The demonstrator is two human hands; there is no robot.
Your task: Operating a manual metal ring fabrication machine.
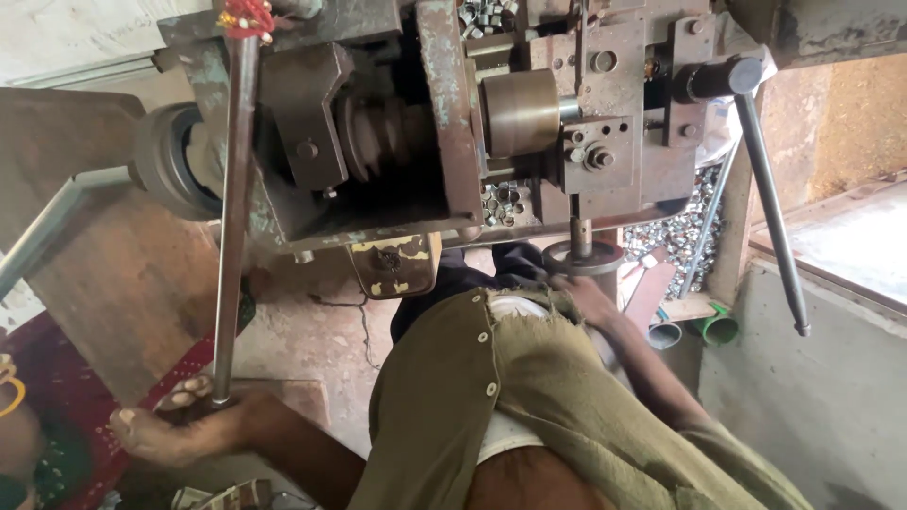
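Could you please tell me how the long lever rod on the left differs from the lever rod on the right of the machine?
The left rod hangs almost straight down, and the left hand has its grip around the lower end; the right rod slants down to the right with no hand on it. The left rod has red thread wound at its top, while the right rod ends in a dark cylindrical hub. Both are slim, bare metal bars attached to the worn machine.

I see no screens or signs. One plate (395, 266) hangs under the machine body (378, 123) ahead of me — a rounded-cornered rectangle, yellow, its paint chipped to dark patches. At the bottom edge sits a small package (227, 496) — too blurred to describe.
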